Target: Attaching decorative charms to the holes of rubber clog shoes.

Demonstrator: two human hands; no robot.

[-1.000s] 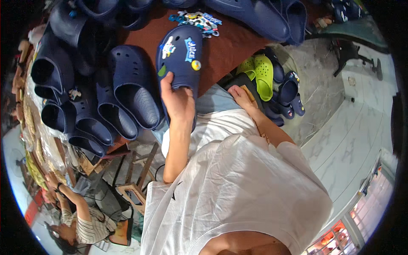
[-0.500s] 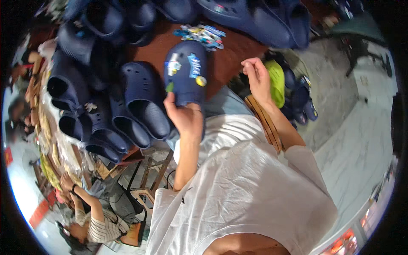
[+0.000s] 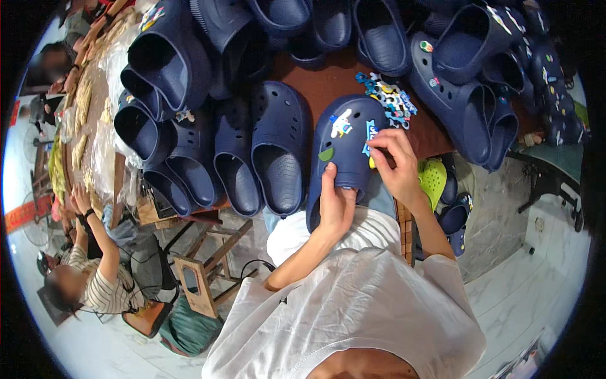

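My left hand (image 3: 336, 205) grips the heel end of a navy foam clog (image 3: 344, 123), thumb on top and fingers inside the opening. On its upper sit a white cartoon charm (image 3: 341, 122), a green charm (image 3: 326, 154), a blue lettered charm (image 3: 369, 137) and a partly covered yellow charm (image 3: 372, 162). My right hand (image 3: 396, 165) is pinched at the lower part of the blue charm, on the clog's right side. Just beyond the clog lies a pile of colourful shoe charms (image 3: 388, 98) on the brown tabletop (image 3: 309, 72).
Several navy clogs (image 3: 279, 145) stand left of my hands and along the far side. More clogs with charms (image 3: 483, 82) are at the right. Lower right are a lime-green clog (image 3: 432, 181) and dark clogs (image 3: 456, 218). A person in a striped top (image 3: 113, 278) works at the left.
My right hand has come in from the right onto the clog's charms. My left hand still holds the clog. The view has shifted, so the scene appears lower and turned.
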